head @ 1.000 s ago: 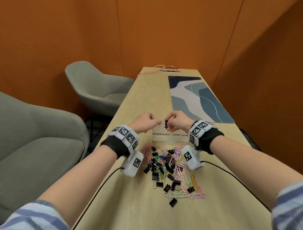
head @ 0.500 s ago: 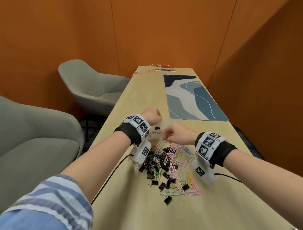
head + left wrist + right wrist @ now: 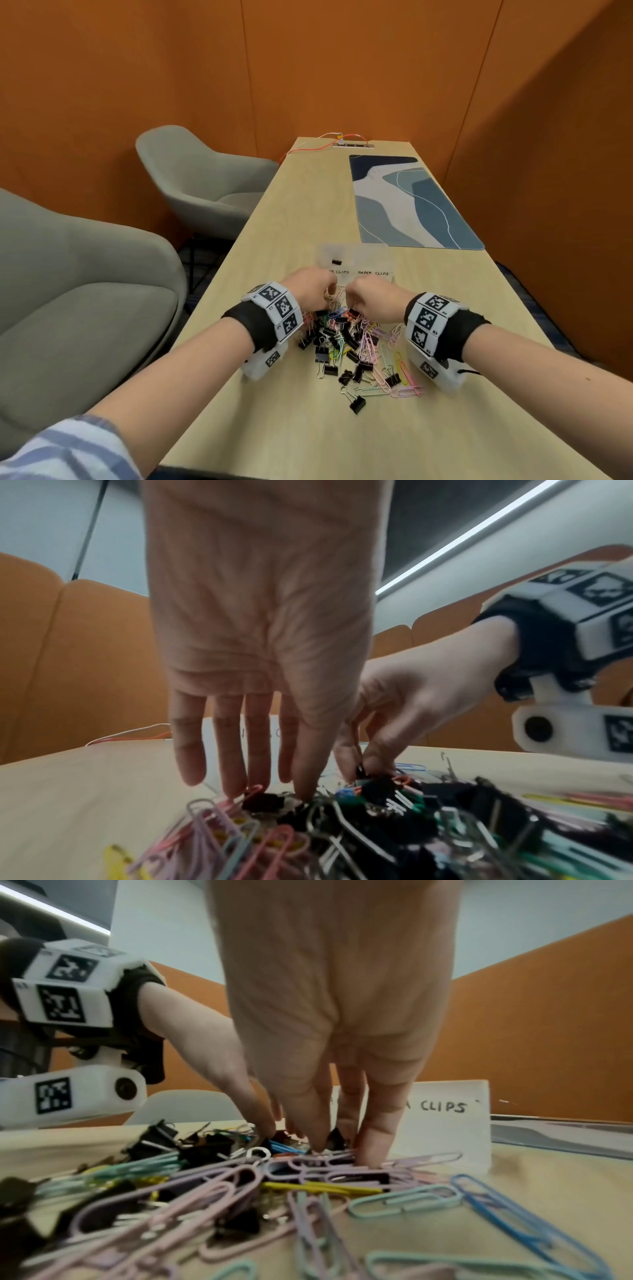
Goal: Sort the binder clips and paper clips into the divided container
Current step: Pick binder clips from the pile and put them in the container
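A mixed pile of black binder clips and coloured paper clips lies on the wooden table. Beyond it stands the clear divided container, labelled for binder clips on the left and paper clips on the right. One black binder clip lies in its left compartment. Both hands reach into the pile's far edge. My left hand has nearly straight fingers, with thumb and fingertips touching a black binder clip. My right hand pinches another black binder clip between thumb and finger.
A blue-and-white patterned mat lies at the far right of the table. A socket strip with orange cables sits at the far end. Two grey armchairs stand to the left. Orange walls close in behind and on the right.
The right hand held a black binder clip over the container a second ago. That clip now lies in the left compartment, and both hands have come back down to the pile.
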`<state>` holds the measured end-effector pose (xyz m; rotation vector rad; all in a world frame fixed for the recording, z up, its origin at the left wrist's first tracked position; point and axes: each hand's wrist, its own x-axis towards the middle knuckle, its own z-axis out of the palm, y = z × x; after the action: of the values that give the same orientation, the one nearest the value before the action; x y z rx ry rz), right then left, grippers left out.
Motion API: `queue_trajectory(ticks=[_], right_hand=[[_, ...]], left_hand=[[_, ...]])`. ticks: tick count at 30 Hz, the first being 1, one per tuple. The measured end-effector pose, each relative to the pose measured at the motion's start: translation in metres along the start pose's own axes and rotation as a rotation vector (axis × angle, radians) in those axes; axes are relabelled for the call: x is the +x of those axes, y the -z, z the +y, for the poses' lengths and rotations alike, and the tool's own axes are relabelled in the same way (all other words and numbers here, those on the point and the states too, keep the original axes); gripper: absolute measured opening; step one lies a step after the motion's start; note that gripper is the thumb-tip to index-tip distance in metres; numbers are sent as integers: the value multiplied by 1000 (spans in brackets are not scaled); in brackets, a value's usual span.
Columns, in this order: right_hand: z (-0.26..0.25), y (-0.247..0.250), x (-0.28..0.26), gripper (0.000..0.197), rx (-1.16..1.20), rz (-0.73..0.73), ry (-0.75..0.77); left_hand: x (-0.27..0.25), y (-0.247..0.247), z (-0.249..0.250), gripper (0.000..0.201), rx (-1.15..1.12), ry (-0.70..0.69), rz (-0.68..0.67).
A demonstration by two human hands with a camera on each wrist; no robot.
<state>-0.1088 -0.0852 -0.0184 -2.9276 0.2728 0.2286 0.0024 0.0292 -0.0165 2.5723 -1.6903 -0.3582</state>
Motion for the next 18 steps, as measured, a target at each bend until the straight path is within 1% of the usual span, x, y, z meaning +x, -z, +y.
queue_trajectory(ticks=[3, 6, 9, 11, 13, 15, 18], right_hand=[[6, 5, -4, 30, 134, 67, -38], [11, 13, -6, 34, 267, 144, -88], [12, 17, -5, 33, 374, 188, -134], [12, 19, -6, 32, 438, 192, -170], [9, 20, -8, 31, 411, 119, -179], [8, 18, -8, 32, 306, 37, -152], [5, 10, -8, 29, 157, -11, -133]], left_hand=[[3, -1, 2, 26, 20, -9, -14], [3, 1, 4, 28, 17, -10, -29], [3, 0, 5, 31, 7, -33, -29], [3, -1, 4, 31, -6, -46, -12], [3, -2, 2, 30, -61, -59, 23], [1, 2, 2, 31, -153, -55, 71], [-4, 10, 1, 34, -269, -26, 112]])
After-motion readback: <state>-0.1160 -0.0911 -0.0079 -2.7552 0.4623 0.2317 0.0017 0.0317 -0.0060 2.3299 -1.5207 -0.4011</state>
